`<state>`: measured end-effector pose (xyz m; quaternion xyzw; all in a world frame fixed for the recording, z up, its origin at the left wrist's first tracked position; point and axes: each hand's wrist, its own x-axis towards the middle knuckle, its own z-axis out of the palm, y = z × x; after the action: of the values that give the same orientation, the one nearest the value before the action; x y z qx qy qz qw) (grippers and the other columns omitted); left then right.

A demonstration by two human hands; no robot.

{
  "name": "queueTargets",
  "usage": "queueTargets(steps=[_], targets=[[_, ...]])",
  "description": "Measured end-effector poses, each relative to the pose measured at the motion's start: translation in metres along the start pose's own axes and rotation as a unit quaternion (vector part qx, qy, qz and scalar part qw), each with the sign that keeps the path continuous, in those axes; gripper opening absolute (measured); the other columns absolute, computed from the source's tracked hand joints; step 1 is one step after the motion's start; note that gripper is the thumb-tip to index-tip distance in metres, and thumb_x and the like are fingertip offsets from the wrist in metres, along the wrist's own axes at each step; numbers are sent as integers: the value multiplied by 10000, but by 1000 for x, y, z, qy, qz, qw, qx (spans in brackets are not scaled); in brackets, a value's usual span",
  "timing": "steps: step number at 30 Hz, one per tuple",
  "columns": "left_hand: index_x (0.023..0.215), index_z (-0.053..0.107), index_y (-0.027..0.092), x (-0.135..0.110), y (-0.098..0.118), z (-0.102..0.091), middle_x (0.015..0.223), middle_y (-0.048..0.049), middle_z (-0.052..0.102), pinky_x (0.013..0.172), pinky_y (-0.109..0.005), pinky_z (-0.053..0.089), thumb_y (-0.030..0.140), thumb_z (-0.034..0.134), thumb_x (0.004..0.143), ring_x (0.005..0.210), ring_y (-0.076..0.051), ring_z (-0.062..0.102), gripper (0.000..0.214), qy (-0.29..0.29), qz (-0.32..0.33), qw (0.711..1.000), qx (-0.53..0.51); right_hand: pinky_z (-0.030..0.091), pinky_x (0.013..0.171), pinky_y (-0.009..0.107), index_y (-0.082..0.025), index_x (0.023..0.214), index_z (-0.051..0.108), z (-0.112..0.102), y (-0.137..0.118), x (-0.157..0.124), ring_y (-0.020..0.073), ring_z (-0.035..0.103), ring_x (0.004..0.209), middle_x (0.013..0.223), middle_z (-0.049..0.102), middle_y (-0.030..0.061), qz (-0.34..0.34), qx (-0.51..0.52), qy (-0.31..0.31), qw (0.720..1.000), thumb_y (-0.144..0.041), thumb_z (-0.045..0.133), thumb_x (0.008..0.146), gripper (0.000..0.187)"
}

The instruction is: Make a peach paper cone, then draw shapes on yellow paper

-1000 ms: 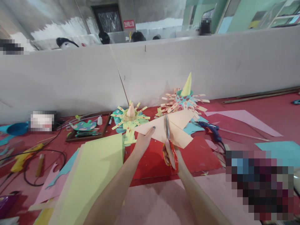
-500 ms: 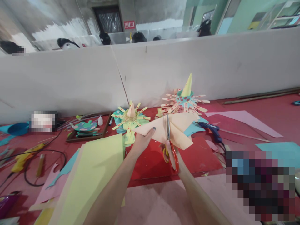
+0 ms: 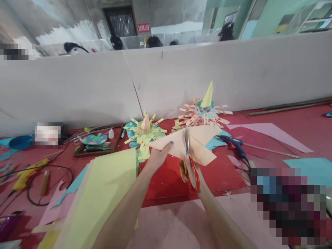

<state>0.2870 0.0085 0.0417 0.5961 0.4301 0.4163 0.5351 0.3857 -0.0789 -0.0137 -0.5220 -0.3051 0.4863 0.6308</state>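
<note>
My left hand (image 3: 158,156) pinches the near left edge of a folded sheet of peach paper (image 3: 173,141), thumb on top. My right hand (image 3: 190,170) grips scissors (image 3: 193,180) with red and yellow handles. Their metal blades point away from me and cross the middle of the paper. The paper is held in the air over a red board (image 3: 166,180). Just behind it stand two paper crafts: a yellow one (image 3: 145,129) with a peach cone and radiating strips, and a blue and pink one (image 3: 204,110) with a yellow cone.
A stack of yellow paper (image 3: 103,193) lies to the left. Farther left are a tray (image 3: 97,152) with tools and a yellow glue gun (image 3: 31,174) with its cord. On the right lie a blue glue gun (image 3: 234,144) and pink paper (image 3: 280,135). A white partition (image 3: 166,83) closes the back.
The scissors and my right hand have shifted very slightly to the right, along with the right end of the peach paper. My left hand stays almost in place.
</note>
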Motion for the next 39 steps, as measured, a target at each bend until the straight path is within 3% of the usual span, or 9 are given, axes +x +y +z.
queueTargets(steps=[17, 39], targets=[[886, 657, 145, 0, -1, -1, 988, -68, 685, 846, -315, 470, 284, 599, 710, 952, -216, 608, 232, -8, 12, 1000, 12, 273, 246, 203, -186, 588, 440, -1, 2, 1, 63, 320, 242, 385, 369, -80, 52, -33, 30, 998, -664, 457, 705, 493], [887, 663, 159, 4, -5, -4, 984, -61, 686, 839, -326, 475, 299, 631, 680, 967, -225, 603, 252, 0, 0, 1000, -28, 255, 214, 173, -188, 528, 414, -2, 1, 0, 67, 336, 208, 316, 340, -82, 50, -76, 33, 995, -634, 464, 717, 487]])
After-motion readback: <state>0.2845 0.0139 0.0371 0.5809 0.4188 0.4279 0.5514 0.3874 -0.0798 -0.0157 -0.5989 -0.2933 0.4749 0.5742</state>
